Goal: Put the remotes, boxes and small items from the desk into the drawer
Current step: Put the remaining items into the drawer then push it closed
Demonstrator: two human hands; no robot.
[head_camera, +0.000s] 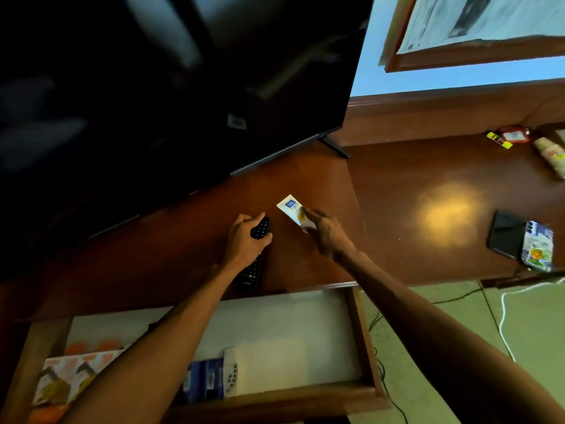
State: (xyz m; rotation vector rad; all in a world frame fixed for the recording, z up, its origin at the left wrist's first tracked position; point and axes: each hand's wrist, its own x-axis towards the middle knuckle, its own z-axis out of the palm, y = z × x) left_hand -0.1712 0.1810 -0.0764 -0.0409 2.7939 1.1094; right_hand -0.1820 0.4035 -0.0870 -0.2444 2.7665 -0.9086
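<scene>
A long black remote (pixel 258 254) lies on the dark wooden desk (pixel 305 261) just in front of the TV. My left hand (pixel 244 240) is closed around its upper half. To the right, a small white box (pixel 292 208) with a blue label and orange mark sits on the desk, and my right hand (pixel 325 232) has its fingers on the box's near end. Below the desk edge the drawer (pixel 362 338) stands pulled out, with a white liner. It holds a patterned box at the left, a dark blue box and a white card with dots.
A large black TV (pixel 171 87) leans over the desk's left, its foot at the middle. Two phones (pixel 522 240) lie at the right edge. A yellow glue stick (pixel 498 139), a red item and a tube sit far right. Cables run over the green floor.
</scene>
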